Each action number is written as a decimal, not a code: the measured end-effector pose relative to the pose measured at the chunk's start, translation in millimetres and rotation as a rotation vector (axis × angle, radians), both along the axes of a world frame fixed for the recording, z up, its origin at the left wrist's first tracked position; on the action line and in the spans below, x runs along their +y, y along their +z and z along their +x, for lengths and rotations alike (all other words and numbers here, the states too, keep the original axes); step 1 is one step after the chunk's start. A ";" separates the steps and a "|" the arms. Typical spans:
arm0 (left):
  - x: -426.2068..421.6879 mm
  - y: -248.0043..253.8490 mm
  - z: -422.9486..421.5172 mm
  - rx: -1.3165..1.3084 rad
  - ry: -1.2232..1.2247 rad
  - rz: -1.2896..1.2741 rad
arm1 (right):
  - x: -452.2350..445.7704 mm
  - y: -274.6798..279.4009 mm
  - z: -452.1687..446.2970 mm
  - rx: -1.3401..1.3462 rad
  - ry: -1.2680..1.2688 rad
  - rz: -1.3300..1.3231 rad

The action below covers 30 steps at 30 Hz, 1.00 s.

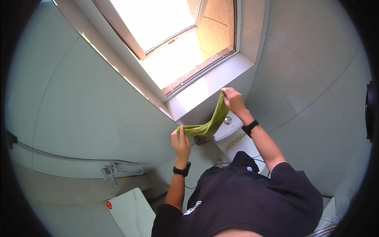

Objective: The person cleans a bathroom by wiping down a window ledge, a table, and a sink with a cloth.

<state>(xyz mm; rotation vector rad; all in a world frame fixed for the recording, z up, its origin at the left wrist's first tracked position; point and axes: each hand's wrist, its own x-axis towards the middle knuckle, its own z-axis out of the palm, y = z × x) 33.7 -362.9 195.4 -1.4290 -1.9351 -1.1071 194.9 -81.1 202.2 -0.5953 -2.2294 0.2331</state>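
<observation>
A green cloth (213,121) hangs stretched between my two hands, sagging in the middle. My left hand (181,143) pinches its left end, with fingers pointing up. Higher and to the right, my right hand (234,101) grips the other end near the window sill. Each wrist wears a black band. Behind and below the cloth is the white toilet tank (233,125) with a round flush button (227,120).
An open window (185,43) with a white sill (215,85) is ahead. On the left wall are a shower mixer (112,170) and hose. A pale panel with a red sticker (109,205) stands at lower left. Tiled walls (304,67) enclose the right side.
</observation>
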 end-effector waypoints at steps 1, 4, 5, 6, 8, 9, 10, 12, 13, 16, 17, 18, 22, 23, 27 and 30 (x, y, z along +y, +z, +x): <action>-2.0 6.8 1.6 0.002 -0.049 -0.023 | 2.2 -2.7 9.6 0.026 -0.047 -0.012; -7.4 5.4 9.5 -0.063 0.002 -0.274 | 6.5 -8.2 32.7 0.063 -0.185 -0.080; -11.1 4.3 12.7 -0.094 0.018 -0.387 | 9.1 -9.2 37.4 0.034 -0.224 -0.149; -11.9 -0.6 13.8 -0.091 0.036 -0.420 | 11.6 -10.4 40.5 0.000 -0.256 -0.220; -18.2 -6.8 18.9 -0.174 0.112 -0.626 | 14.6 -16.2 43.8 -0.052 -0.307 -0.331; -21.6 -9.2 20.2 -0.218 0.152 -0.719 | 14.4 -18.1 43.3 -0.098 -0.311 -0.360; -24.2 -18.9 18.7 -0.221 0.173 -0.684 | 13.8 -20.9 42.6 -0.142 -0.313 -0.389; -25.4 -22.8 20.1 -0.274 0.215 -0.672 | 14.0 -25.8 39.1 -0.175 -0.264 -0.473; -20.2 -20.1 19.4 -0.302 0.238 -0.668 | 16.2 -27.1 36.5 -0.165 -0.233 -0.540; -5.6 -10.4 15.1 -0.788 0.110 -0.500 | 17.5 -23.1 23.6 -0.105 -0.167 -0.727; 1.1 -10.3 14.8 -0.901 0.095 -0.428 | 20.7 -26.3 17.5 -0.027 -0.143 -0.781; 9.1 -16.8 10.5 -0.899 0.095 -0.331 | 24.9 -32.8 9.6 0.049 -0.121 -0.836; 55.5 -48.7 -14.4 -0.867 0.187 -0.047 | 46.1 -51.4 -29.9 0.240 -0.163 -0.669; 69.5 -51.2 -22.6 -0.851 0.237 -0.001 | 49.4 -54.8 -41.3 0.277 -0.181 -0.595; 133.9 -99.0 -59.4 -0.592 0.363 -0.132 | 66.2 -96.5 -98.4 0.144 -0.057 -0.512; 163.7 -112.1 -86.8 -0.820 0.365 -0.518 | 58.5 -123.4 -133.6 -0.182 0.024 -0.532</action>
